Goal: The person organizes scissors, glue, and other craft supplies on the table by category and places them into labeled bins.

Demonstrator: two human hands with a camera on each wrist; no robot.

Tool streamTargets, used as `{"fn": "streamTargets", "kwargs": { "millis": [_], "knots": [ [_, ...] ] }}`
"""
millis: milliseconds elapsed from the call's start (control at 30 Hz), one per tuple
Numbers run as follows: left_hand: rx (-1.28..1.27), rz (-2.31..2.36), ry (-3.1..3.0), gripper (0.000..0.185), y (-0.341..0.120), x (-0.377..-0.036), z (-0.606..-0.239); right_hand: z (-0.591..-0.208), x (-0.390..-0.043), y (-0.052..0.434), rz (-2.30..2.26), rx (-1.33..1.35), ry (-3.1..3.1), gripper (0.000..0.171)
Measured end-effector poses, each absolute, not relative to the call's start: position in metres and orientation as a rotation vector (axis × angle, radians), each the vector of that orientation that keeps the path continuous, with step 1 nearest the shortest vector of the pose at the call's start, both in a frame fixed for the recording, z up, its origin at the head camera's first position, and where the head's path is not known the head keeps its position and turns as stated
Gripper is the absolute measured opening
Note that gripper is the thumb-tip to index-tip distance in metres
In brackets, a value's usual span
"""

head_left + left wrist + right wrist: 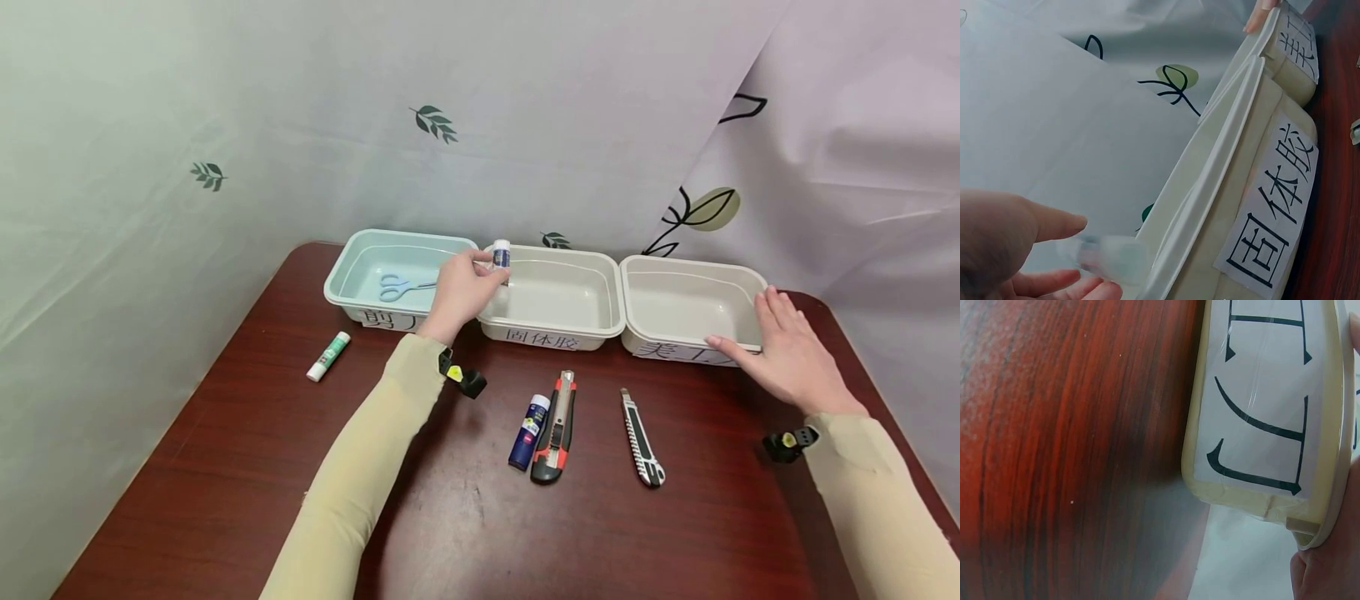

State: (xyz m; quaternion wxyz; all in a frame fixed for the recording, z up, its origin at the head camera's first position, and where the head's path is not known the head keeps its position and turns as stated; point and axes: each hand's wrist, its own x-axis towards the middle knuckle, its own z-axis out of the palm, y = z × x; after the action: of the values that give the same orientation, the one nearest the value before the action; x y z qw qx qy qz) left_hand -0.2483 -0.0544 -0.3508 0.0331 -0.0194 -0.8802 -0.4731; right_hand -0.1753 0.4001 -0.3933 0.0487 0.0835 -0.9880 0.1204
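Note:
My left hand (467, 287) is over the left end of the middle cream bin (551, 327). At its fingertips it holds a glue stick (501, 253) with a white cap and blue label, roughly upright in the head view. The left wrist view shows this glue stick (1113, 257) blurred, between the thumb above and the fingers below, near the bin's rim. My right hand (797, 360) rests at the right end of the right cream bin (693, 350), fingers straight along the rim and thumb over the front edge. In the right wrist view, part of the right hand (1335, 544) shows by the rim.
Light blue scissors (397, 287) lie in the left blue bin (337, 296). In front of the bins are a green glue stick (328, 357), a blue glue stick (529, 432), a red-and-black utility knife (556, 429) and a silver utility knife (641, 437). A patterned curtain (480, 108) hangs behind.

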Motion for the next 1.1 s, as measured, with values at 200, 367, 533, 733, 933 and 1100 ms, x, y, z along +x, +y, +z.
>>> {"fn": "streamTargets", "kwargs": {
  "millis": [200, 367, 533, 733, 933, 1100],
  "knots": [
    [-0.076, -1.475, -2.686, 0.052, -0.060, -0.247, -0.352, -0.393, -0.176, 0.400, 0.364, 0.262, -3.008, 0.104],
    [-0.107, -1.489, -2.675, 0.052, -0.065, -0.243, -0.349, -0.394, -0.176, 0.401, 0.359, 0.267, -3.004, 0.104],
    [-0.136, -1.507, -2.665, 0.052, -0.067, -0.238, -0.345, -0.394, -0.175, 0.401, 0.366, 0.262, -3.009, 0.104],
    [-0.197, -1.533, -2.614, 0.051, -0.071, -0.230, -0.339, -0.393, -0.175, 0.400, 0.359, 0.268, -3.003, 0.104],
    [-0.234, -1.542, -2.592, 0.051, -0.077, -0.224, -0.338, -0.392, -0.175, 0.399, 0.363, 0.269, -3.003, 0.104],
    [-0.252, -1.552, -2.568, 0.051, -0.081, -0.218, -0.337, -0.393, -0.175, 0.400, 0.372, 0.261, -3.006, 0.104]
  ]
}}
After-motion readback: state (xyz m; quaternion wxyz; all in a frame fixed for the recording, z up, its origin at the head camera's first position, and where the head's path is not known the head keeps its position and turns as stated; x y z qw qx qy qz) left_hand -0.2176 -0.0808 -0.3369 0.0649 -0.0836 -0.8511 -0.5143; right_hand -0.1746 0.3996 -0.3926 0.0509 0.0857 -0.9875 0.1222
